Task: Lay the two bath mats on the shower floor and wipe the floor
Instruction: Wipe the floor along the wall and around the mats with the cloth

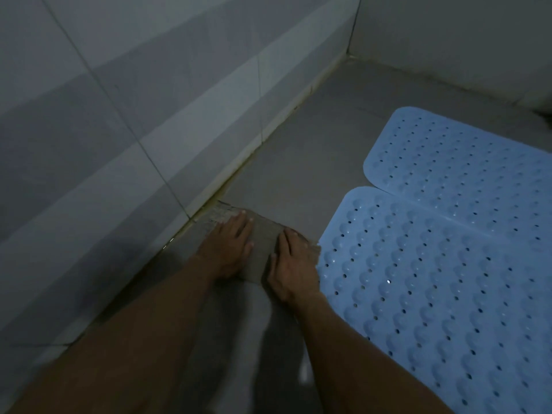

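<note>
Two light blue perforated bath mats lie flat on the grey shower floor [301,162]: the near mat [433,294] at the right and the far mat [466,162] behind it, their edges touching. A grey-brown cloth [263,243] with a frayed end lies on the floor between the wall and the near mat. My left hand [230,246] presses flat on the cloth's left part, fingers straight. My right hand [291,264] presses flat on its right part, beside the near mat's edge.
A tiled wall [119,130] runs along the left, meeting the floor at a stained grout line. A second wall [463,40] closes the far side, forming a corner at the top. Bare floor stretches ahead of the cloth toward that corner.
</note>
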Tool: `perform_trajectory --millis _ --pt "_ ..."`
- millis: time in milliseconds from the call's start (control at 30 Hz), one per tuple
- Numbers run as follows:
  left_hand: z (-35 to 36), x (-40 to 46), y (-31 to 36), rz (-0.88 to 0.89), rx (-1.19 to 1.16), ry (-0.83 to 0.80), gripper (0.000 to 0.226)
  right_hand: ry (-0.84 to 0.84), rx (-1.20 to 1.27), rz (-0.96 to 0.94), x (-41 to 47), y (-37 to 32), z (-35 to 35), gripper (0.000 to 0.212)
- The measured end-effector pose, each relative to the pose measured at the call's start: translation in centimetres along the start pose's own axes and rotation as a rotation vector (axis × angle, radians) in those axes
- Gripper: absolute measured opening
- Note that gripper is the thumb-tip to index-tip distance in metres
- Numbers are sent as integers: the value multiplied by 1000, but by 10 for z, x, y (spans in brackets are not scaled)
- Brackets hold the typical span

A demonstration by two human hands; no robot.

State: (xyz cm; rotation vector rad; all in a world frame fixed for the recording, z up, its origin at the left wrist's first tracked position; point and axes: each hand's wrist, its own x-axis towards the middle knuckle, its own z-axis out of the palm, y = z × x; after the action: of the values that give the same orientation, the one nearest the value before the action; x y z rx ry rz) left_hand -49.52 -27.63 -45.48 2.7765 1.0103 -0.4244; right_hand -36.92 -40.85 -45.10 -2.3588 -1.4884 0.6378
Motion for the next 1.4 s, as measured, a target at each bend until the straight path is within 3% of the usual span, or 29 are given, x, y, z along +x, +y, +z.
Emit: perform_trajectory --millis 133,467,767,967,1400 --pt "13 2 -3 22 -107 19 82 28 -126 38 0 0 27 68" --pt "10 38 -17 118 -108 194 77 26 -178 186 26 -8 23 78" --pt "4 79 -14 135 -85 187 71 51 -163 140 64 18 4 75" --pt "-7 115 -6 103 -77 158 84 46 -131 131 86 33 -12 73" --pt "-42 182 24 -11 -65 49 59 -7 -135 35 155 86 -53 74"
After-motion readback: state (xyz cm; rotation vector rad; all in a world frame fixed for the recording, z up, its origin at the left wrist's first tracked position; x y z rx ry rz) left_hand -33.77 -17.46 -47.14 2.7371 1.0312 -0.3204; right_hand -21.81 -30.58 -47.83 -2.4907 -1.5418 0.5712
